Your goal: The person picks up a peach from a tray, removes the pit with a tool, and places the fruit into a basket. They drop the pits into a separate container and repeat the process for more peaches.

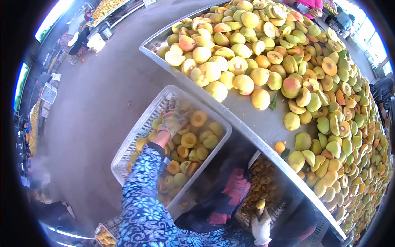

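Observation:
My left hand [173, 120], in a patterned glove, is over the far part of a white plastic crate [144, 116], its fingers stretched toward the far rim. Pitted peach halves [189, 140] lie in the crate below it. Low in the view, my right hand [261, 229] wears a white glove and is closed, with a small yellow piece of fruit [260, 203] at its fingertips. Beneath that hand, a container holds a heap of brownish-yellow scraps [261, 179]. To the right, a metal table [247, 109] carries a large pile of whole-looking and halved peaches [312, 82].
The table's raised metal edge [230, 119] runs diagonally between the crate and the pile. A person in pink [314, 6] stands across the table. Other people work at the far left, near a metal pot [105, 31]. Another crate [105, 236] of fruit sits at bottom left.

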Demonstrator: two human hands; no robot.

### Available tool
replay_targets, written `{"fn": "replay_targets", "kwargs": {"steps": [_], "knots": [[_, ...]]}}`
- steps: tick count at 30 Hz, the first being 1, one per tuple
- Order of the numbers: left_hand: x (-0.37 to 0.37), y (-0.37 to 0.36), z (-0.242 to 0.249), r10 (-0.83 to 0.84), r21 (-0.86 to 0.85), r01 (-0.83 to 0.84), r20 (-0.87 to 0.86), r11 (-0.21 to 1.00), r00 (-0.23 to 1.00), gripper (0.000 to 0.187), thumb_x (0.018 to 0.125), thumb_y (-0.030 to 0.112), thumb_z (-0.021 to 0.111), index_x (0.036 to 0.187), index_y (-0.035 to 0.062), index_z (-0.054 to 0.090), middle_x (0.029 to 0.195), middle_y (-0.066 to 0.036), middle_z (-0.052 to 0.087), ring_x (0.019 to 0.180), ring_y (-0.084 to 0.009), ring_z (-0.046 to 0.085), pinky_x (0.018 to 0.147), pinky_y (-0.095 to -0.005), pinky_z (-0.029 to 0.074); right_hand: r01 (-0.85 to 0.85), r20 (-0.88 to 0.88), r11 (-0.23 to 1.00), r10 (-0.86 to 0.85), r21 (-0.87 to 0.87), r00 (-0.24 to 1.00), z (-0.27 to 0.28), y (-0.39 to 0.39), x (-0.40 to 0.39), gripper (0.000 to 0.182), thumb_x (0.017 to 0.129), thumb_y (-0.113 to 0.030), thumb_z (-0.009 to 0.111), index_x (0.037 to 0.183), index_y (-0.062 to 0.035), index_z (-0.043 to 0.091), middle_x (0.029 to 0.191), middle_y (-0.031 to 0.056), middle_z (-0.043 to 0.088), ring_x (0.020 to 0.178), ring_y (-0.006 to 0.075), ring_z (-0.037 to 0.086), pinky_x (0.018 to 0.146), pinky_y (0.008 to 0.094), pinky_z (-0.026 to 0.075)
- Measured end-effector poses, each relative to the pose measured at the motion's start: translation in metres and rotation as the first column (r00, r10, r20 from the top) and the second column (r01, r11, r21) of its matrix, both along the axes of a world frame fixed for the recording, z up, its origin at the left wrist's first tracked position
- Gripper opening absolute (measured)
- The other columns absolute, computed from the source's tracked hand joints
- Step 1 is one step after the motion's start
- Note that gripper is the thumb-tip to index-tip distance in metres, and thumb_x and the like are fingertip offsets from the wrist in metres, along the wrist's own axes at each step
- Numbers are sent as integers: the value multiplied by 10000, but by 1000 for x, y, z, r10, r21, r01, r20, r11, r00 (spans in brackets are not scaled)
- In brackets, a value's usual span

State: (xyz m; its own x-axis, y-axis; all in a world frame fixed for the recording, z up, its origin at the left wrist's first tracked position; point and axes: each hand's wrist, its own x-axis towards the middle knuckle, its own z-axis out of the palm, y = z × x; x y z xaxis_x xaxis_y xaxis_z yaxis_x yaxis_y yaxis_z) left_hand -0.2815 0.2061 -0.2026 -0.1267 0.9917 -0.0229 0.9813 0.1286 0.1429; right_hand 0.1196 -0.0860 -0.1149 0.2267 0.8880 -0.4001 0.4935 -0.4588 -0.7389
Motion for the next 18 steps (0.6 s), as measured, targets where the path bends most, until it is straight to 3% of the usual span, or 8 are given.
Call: {"fn": "replay_targets", "kwargs": {"steps": [5,7,9,11,13,15,16,18], "knots": [[-14,32,-51,27,55,-21,-110,998,994,672,949,373,520,1523,98,304,1594,-196,208,1465,-390,201,1201,-404,194,63,-43,993,-67,-97,997,-15,-8,14,179,859,-123,634,928,13,542,720,136,564,656,221,522,638,375,453],[-28,42,-53,137,-39,-134,102,990,985,682,918,344,535,1512,87,322,1590,-164,244,1465,-333,237,1192,-396,226,-7,33,1000,8,-17,999,-18,-13,16,160,858,-106,624,932,12,544,724,109,570,665,201,525,629,370,454],[-47,43,-53,108,119,-164,381,979,918,661,909,339,575,1487,92,371,1546,-188,330,1427,-363,310,1166,-391,290,-42,83,999,42,3,996,-12,-13,20,181,847,-95,622,973,13,550,722,112,565,682,197,524,640,377,461],[-32,26,-56,92,120,-126,257,985,962,625,903,339,595,1458,109,421,1535,-172,356,1415,-365,329,1150,-396,317,46,-80,998,-49,-38,996,-5,-15,18,204,844,-99,624,996,8,540,743,169,573,672,256,543,650,394,462],[-27,29,-36,94,123,-110,130,986,987,590,898,339,615,1429,126,471,1525,-157,382,1403,-366,349,1134,-401,344,26,-23,999,-27,-19,999,-10,-18,24,207,842,-98,617,1003,0,532,785,209,598,691,343,588,644,417,463],[-35,47,2,-345,-142,363,138,921,929,450,900,349,614,1304,149,608,1440,-100,511,1330,-328,456,1085,-397,400,-56,139,995,67,-84,988,-8,-14,26,208,826,-81,614,1006,-8,538,834,216,632,741,421,609,633,445,462],[-35,54,13,-172,-221,259,348,940,921,354,908,351,598,1178,141,690,1301,-82,624,1198,-297,570,1016,-393,453,-52,139,995,63,-82,988,-7,-13,29,208,826,-81,614,1006,-8,538,834,216,632,741,421,609,633,445,462],[-23,56,53,-249,-274,285,158,919,956,337,922,302,592,1185,112,682,1228,-97,658,1148,-289,603,990,-378,471,-31,224,998,18,55,974,-12,-10,30,203,871,-188,631,965,-22,563,836,206,674,731,429,648,619,471,508]]}}
